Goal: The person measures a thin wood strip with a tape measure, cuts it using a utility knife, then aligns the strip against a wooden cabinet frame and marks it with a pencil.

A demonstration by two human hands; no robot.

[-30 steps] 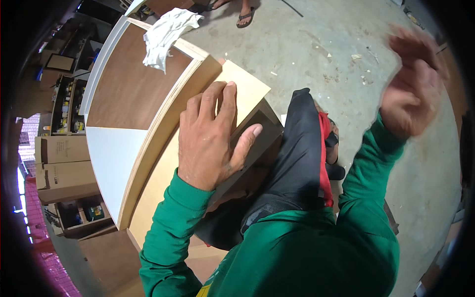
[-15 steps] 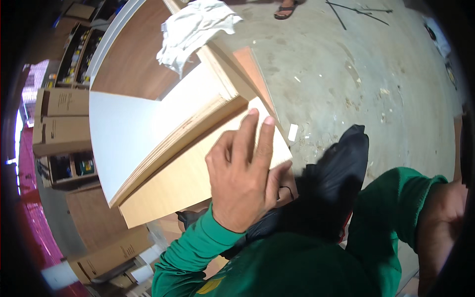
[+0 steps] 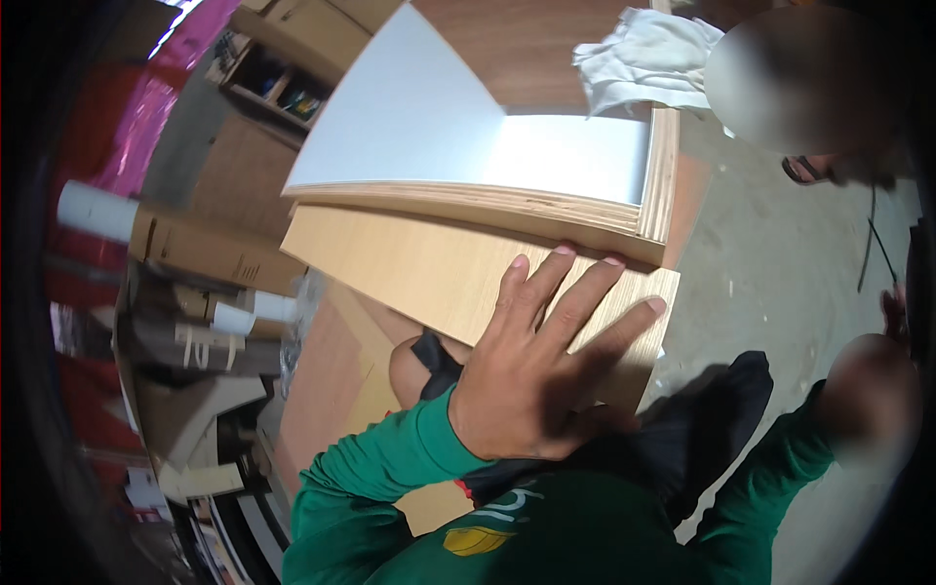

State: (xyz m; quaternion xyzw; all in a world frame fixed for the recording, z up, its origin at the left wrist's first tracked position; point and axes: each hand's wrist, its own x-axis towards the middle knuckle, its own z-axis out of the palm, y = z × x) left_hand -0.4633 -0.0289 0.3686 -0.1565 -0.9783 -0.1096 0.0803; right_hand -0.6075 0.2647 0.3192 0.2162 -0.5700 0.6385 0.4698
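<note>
My left hand (image 3: 546, 361) rests on a light wood-faced board (image 3: 409, 263), fingers spread and stretched toward the seam along its far edge. The board lies against the plywood edge (image 3: 468, 200) of a box-like cabinet. White inner panels (image 3: 409, 107) and a brown panel (image 3: 556, 58) show inside the cabinet. A crumpled white cloth (image 3: 643, 58) hangs over its right rim. At the right edge of the picture, my right hand (image 3: 891, 310) is dark and smeared, away from the board; its fingers cannot be made out.
Cardboard boxes (image 3: 210, 253) stand at the left, with offcuts (image 3: 219, 409) stacked below them. Another person's sandalled foot (image 3: 807, 170) is on the concrete floor (image 3: 746, 263) at the right. Thin dark rods (image 3: 871, 239) lie on the floor there.
The view has turned, so the cabinet and cloth appear farther right. My left hand has gone from partly bent fingers to fingers spread over the board. My right arm remains at the right edge.
</note>
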